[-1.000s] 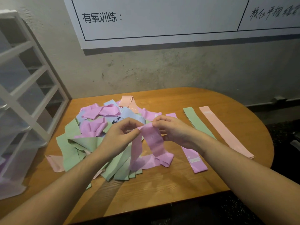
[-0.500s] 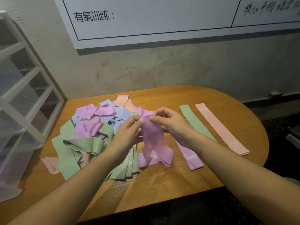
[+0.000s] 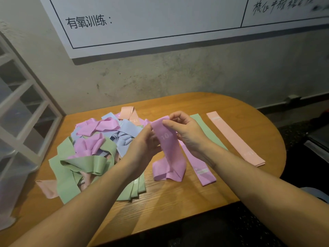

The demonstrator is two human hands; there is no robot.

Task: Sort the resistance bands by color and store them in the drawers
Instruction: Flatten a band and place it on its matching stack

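A purple resistance band (image 3: 169, 150) marked "10" hangs upright above the wooden table (image 3: 178, 198), its crumpled lower end resting on the wood. My left hand (image 3: 142, 143) pinches its left edge and my right hand (image 3: 187, 131) pinches its top right edge. A mixed pile of bands (image 3: 96, 150) in green, purple, blue and pink lies to the left. To the right lie three flat bands side by side: purple (image 3: 201, 168), green (image 3: 208, 131), pink (image 3: 235, 138).
A white drawer unit (image 3: 19, 111) with translucent drawers stands at the table's left end. A concrete wall with a whiteboard (image 3: 160, 20) rises behind the table. The table's right end is rounded, with dark floor beyond.
Both hands have lifted the purple band higher and spread its top flat, so the "10" print faces me. The view has shifted slightly.
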